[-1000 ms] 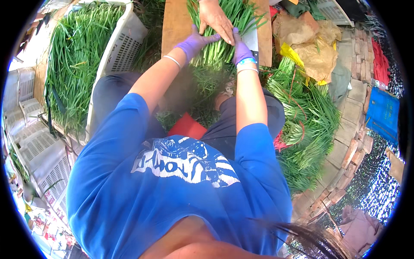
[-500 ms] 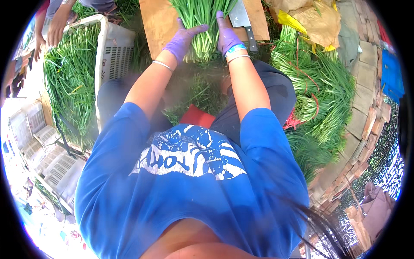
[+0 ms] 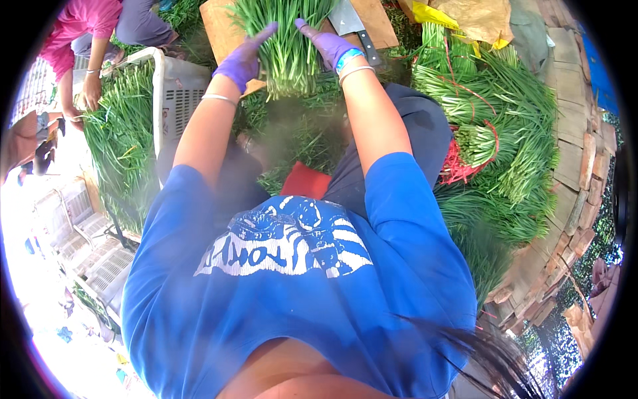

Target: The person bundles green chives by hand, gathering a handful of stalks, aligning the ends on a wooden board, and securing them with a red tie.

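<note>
A thick bunch of green garlic chives (image 3: 289, 56) is held between my two purple-gloved hands, pale stem ends toward me. My left hand (image 3: 242, 58) presses its left side, thumb stretched across the leaves. My right hand (image 3: 327, 45) bears on the right side, its thumb also against the leaves. The far fingers of both hands are mostly hidden. Beneath the bunch is a wooden board (image 3: 219, 30), and the stem ends hang past its near edge. A cleaver (image 3: 347, 18) with a black handle lies on the board, just right of my right hand.
At left stands a white plastic crate (image 3: 159, 86) beside heaped chives (image 3: 119, 146), where another person's hand (image 3: 92, 92) rests. Tied chive bundles (image 3: 492, 126) with red string lie at right, before a brick edge (image 3: 570, 159). Loose leaves (image 3: 299, 133) cover the ground between my knees.
The view has shifted, bringing more of the other person in at left. My left hand sits lower along the bunch, and the stem ends look more spread. Both hands stay on the chives.
</note>
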Available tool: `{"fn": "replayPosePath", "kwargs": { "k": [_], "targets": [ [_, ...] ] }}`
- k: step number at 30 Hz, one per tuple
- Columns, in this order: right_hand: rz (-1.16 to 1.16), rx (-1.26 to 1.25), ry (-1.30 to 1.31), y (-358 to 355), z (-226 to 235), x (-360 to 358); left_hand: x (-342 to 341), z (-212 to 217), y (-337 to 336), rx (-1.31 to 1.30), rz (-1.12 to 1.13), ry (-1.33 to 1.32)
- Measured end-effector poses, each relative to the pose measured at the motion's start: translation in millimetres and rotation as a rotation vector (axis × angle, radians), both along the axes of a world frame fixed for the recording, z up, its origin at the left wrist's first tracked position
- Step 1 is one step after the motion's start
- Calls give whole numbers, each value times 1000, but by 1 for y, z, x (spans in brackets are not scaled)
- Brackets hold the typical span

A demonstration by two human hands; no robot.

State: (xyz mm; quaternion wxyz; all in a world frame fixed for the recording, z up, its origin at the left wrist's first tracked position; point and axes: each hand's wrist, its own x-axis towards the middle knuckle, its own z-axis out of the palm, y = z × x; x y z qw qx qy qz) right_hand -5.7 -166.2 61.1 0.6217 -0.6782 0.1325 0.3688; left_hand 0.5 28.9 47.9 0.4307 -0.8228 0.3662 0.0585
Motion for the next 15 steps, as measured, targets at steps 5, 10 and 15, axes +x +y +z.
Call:
{"fn": "replayPosePath", "kwargs": {
  "k": [5,10,15],
  "targets": [
    [-243,205,99,-3,-47,13,2,15,-55,-1774,1531,597],
    [-191,177,-102,18,-64,13,-5,-30,-20,-1668,1174,249],
    [-166,-60,-97,21,-67,15,-28,29,-38,-1223,451,-296]
  ]
}}
